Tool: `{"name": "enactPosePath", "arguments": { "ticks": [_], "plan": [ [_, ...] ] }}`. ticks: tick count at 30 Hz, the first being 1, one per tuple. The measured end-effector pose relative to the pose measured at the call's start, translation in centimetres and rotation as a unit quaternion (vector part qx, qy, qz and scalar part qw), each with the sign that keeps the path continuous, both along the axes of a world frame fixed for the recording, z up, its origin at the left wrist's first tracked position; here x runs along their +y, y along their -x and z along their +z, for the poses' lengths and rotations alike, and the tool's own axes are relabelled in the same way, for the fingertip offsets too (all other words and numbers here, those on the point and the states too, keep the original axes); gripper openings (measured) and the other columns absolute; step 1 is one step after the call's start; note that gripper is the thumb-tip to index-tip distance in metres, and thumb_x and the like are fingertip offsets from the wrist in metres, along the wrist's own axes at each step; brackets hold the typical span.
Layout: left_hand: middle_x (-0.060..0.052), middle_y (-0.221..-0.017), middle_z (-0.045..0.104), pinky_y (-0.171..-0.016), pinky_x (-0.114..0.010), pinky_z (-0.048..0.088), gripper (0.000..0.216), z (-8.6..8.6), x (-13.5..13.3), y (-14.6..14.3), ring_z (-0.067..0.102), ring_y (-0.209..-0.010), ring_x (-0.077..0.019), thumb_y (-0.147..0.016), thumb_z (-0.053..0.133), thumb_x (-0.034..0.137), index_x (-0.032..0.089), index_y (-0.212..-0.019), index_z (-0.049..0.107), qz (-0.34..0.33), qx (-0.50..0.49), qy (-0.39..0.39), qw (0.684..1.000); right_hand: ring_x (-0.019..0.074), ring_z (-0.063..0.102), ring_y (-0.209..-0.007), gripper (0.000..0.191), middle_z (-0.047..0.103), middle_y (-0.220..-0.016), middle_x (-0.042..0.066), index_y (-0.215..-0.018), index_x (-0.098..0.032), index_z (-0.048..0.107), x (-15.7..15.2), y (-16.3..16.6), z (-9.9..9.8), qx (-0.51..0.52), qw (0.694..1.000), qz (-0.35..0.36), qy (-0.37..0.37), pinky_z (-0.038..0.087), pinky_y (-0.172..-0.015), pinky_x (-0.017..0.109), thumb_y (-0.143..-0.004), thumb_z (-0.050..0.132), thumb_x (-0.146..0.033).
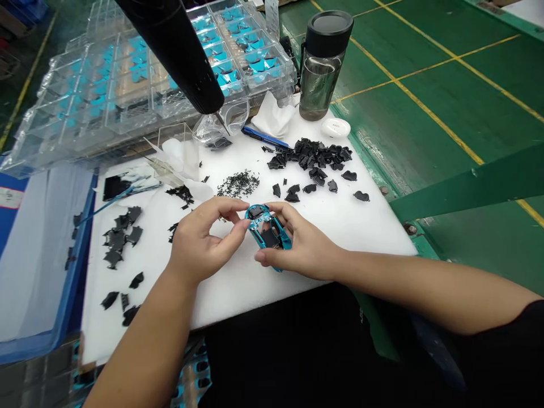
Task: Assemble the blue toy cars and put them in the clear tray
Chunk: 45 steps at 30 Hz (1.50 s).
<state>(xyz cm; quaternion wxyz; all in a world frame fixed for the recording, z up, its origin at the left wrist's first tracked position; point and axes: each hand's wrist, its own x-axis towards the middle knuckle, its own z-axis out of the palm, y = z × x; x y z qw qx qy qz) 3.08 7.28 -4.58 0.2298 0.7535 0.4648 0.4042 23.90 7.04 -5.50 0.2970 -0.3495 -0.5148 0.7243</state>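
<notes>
A blue model car body (272, 237), with black parts inside its shell, is held above the front of the white work board (229, 277). My right hand (304, 241) grips it along its right side, thumb underneath and fingers behind. My left hand (208, 238) pinches at the car's upper left end with thumb and forefinger; whether a small part sits between those fingertips I cannot make out. Beyond the hands lie a scatter of tiny black screws (238, 184) and a heap of black plastic parts (317, 153). Overhead hangs a black electric screwdriver (187, 56), its bit pointing down.
Clear compartment trays (123, 96) with blue pieces stand behind the board. A bottle (323, 68), a white case (335, 127) and a blue pen (266, 137) are at the back right. More black parts (119, 238) lie left, near a blue bin (55, 328). A green rail (467, 184) runs right.
</notes>
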Motion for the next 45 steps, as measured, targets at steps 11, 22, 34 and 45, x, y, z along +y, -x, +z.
{"name": "enactPosePath", "arguments": {
  "ticks": [11,22,34,45],
  "plan": [
    [-0.004,-0.094,0.072,-0.077,-0.033,0.055,0.02,0.6,0.1,-0.1,0.066,-0.088,-0.0186,-0.086,0.065,0.011,0.022,-0.102,0.071,-0.011,0.015,-0.031,0.999,0.0101,0.053,-0.067,0.022,0.062,-0.093,0.005,-0.094,-0.014,0.067,0.6,0.1,0.3,0.218,0.927,0.026,0.304,0.041,-0.056,0.02,-0.076,0.066,-0.026],
    [-0.008,-0.101,0.07,-0.078,-0.032,0.057,0.02,1.1,0.0,-0.1,0.066,-0.09,-0.0179,-0.093,0.058,0.018,0.022,-0.106,0.072,-0.041,-0.035,0.022,0.998,0.0102,0.048,-0.056,0.039,0.061,-0.087,0.004,-0.105,-0.013,0.068,0.9,-0.5,0.2,0.242,0.897,0.085,0.359,0.036,-0.05,0.023,-0.086,0.06,-0.046],
    [-0.007,-0.096,0.074,-0.081,-0.035,0.056,0.018,1.2,0.1,0.0,0.069,-0.089,-0.0195,-0.093,0.056,0.019,0.019,-0.102,0.072,-0.037,-0.043,0.032,0.998,0.0172,0.061,-0.062,0.043,0.073,-0.102,0.014,-0.117,-0.015,0.063,1.1,-0.4,0.7,0.199,0.911,0.095,0.348,0.045,-0.054,0.027,-0.093,0.041,-0.044],
    [-0.007,-0.098,0.072,-0.082,-0.034,0.056,0.018,1.0,0.4,0.0,0.067,-0.092,-0.0189,-0.092,0.057,0.018,0.02,-0.101,0.072,0.004,-0.043,-0.006,0.999,0.0152,0.065,-0.061,0.049,0.071,-0.095,0.01,-0.123,-0.015,0.06,1.1,-0.1,0.3,0.193,0.912,0.081,0.354,0.052,-0.052,0.025,-0.101,0.034,-0.05]
  ]
}}
